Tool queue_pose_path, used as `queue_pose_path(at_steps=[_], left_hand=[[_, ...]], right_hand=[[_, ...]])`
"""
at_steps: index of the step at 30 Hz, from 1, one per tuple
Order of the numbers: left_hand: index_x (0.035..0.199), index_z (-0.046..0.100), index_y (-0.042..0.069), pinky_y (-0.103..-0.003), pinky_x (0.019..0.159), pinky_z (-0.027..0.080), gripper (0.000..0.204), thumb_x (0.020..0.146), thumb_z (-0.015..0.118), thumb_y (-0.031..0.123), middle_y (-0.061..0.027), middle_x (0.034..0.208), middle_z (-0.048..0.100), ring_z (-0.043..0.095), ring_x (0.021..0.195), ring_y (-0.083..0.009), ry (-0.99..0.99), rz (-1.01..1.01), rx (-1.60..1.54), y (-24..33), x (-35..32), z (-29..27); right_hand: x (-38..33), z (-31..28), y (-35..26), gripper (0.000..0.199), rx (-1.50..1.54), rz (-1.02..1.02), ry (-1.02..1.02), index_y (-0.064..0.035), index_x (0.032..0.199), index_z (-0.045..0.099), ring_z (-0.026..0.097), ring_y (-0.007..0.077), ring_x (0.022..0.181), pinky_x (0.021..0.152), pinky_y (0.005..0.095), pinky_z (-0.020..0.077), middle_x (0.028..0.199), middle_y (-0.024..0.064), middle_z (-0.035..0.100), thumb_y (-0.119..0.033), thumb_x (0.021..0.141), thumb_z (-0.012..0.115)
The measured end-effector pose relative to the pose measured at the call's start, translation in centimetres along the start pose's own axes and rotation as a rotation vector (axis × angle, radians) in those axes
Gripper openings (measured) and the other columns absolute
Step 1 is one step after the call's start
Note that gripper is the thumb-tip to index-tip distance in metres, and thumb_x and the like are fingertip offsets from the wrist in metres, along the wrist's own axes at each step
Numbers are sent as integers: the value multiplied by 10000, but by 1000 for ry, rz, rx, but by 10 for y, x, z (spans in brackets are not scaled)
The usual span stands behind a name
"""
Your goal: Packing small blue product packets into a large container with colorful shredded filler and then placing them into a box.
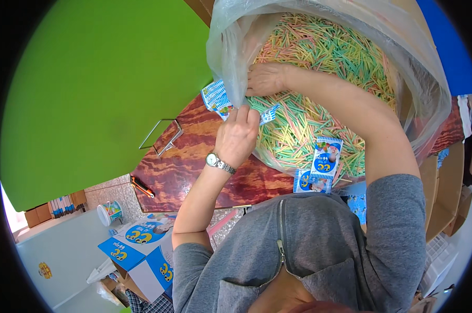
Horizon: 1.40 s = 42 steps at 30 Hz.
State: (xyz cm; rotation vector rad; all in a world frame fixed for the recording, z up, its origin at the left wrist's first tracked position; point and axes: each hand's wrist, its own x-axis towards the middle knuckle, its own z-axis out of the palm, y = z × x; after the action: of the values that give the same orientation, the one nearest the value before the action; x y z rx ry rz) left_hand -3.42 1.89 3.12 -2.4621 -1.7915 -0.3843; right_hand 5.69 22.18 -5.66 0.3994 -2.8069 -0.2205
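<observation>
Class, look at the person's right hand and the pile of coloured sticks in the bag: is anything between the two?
Nothing visible. The right hand is already inside the clear plastic bag, resting on the sticks. The left hand holds the bag's edge along with small blue packets, so the bag's opening sits beside the right hand, not across it.

You are working at a reddish-brown wood-grain table [194,167] that runs through the middle of the frame. On it rests a big clear plastic bag [429,94] of pastel sticks, upper right. Two blue-and-white sachets [326,156] lie at the bag's lower edge. A bent wire handle [160,136] sits centre left, and an orange-and-black cutter [142,186] lies at the table's lower left edge.
</observation>
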Motion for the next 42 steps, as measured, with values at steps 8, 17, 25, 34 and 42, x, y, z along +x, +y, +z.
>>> queue_pose_path(at_steps=[8,17,25,34,42], left_hand=[[798,491,38,-362,588,539,126,715,587,31,-129,844,554,607,732,-274,37,3,59,1,0,-2],[1107,575,-17,-363,721,533,211,914,551,64,-120,1011,655,659,849,-266,331,-259,-565,25,-6,-11],[1247,504,-11,-356,943,488,297,1014,451,167,-132,1179,627,609,1087,-218,481,-592,-2148,60,41,16],[1093,582,31,-282,713,523,205,985,543,201,-44,985,662,648,839,-128,459,-632,-2206,74,55,17],[932,664,1,-228,575,461,192,841,746,150,12,789,664,579,674,-48,475,-584,-1447,41,1,36]], right_hand=[[5,-24,2,143,-286,-109,38,-133,776,671,644,188,906,805,351,488,917,39,681,-218,792,557],[-51,-130,-14,205,427,659,-540,5,950,603,677,256,789,696,376,556,836,148,659,-190,932,541],[-88,-147,-66,303,1686,1018,-456,-6,1109,528,649,171,785,690,305,551,895,84,625,-283,987,531],[-101,-133,-98,202,1932,1148,-127,-94,1046,588,579,74,713,579,212,464,838,-6,593,-280,968,578],[-85,-204,-95,265,1529,1172,-226,-77,1021,515,574,79,654,534,253,458,774,-1,564,-339,1007,485]])
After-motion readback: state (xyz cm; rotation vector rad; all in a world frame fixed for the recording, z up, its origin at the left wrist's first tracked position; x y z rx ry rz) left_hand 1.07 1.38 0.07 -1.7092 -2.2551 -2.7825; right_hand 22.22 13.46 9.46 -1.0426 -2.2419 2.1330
